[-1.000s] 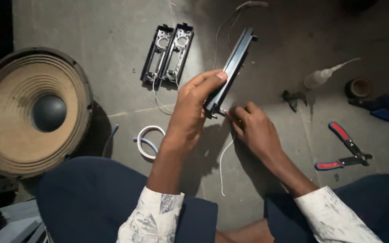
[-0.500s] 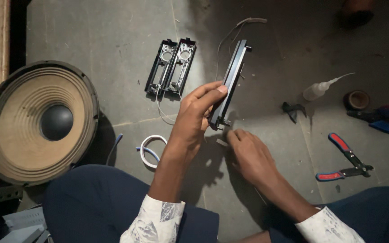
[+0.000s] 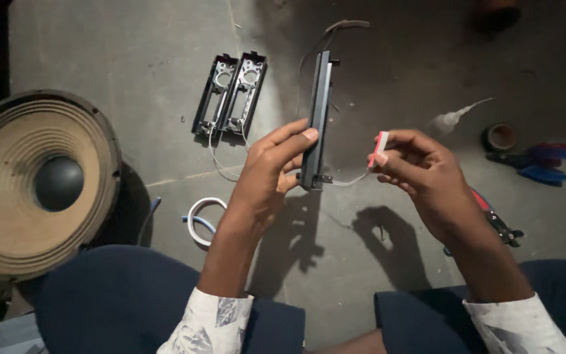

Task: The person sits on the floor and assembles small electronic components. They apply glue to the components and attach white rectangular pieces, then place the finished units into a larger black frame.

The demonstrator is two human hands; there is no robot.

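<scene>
The left hand (image 3: 266,172) held a long black strip housing (image 3: 316,121) upright over the concrete floor (image 3: 132,52), its grip closed around the lower end with fingers across the front edge. Half a second before, the right hand (image 3: 420,172) had been down at the foot of the housing; it had since drawn away to the right and risen, so the two hands stood apart. Its grip was pinched shut on a small red-and-white connector (image 3: 379,149), and a thin pale wire (image 3: 350,181) ran from that piece back to the bottom of the housing. Judging by this, the wire had been pulled out to its length, though whether the connector had come off a fitting could not be told in the dim view.

No packages or signs showed. On the floor lay two open black frames (image 3: 230,94) side by side beyond the left hand, a large speaker cone (image 3: 37,183) at far left, a white ring of tape (image 3: 203,221) near the left forearm, a pale squeeze bottle with a pointed nozzle (image 3: 453,119), a dark tape roll (image 3: 500,136), blue-handled pliers (image 3: 545,164), and red-handled pliers (image 3: 496,219) partly hidden under the right wrist.
</scene>
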